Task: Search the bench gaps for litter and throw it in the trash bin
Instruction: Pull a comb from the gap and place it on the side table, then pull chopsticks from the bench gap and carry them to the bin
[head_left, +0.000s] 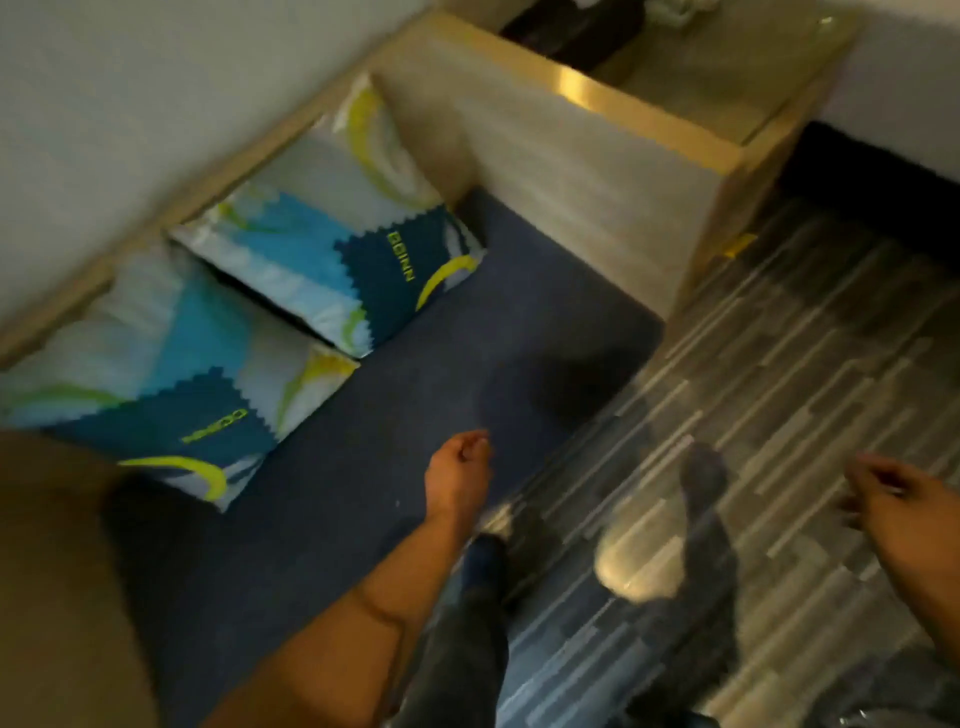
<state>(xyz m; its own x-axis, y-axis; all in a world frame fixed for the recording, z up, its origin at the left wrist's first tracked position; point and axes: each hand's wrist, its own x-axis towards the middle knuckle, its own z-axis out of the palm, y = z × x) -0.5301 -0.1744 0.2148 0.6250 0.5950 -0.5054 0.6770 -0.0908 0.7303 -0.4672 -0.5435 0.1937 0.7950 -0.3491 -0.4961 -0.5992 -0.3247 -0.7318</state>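
We are looking down at a built-in bench whose dark blue surface runs along a pale wall. The whole picture is smeared by motion blur, so fine detail is lost.

Our left hand hangs over the front part of the blue surface, the fingers curled loosely inward toward the palm; we see nothing held in it. Our right hand is out over the striped grey floor, well apart from the bench, its fingers partly bent and blurred; we cannot tell whether it holds anything.

Two cushions lie at the back of the bench against a wooden ledge under the wall. The far cushion and the near cushion are both printed in white, light blue and dark blue with yellow-green arcs and lettering. They overlap slightly at their corners, and a dark gap shows between them.

At the bench's far end stands a light wooden cabinet with a glossy top, touching the blue surface. Something dark sits on that top, too blurred to name.

Below our hands we see our legs in dark trousers and a pale shoe on the floor.

We cannot make out any litter on the surface or in the gap, and no trash bin shows.
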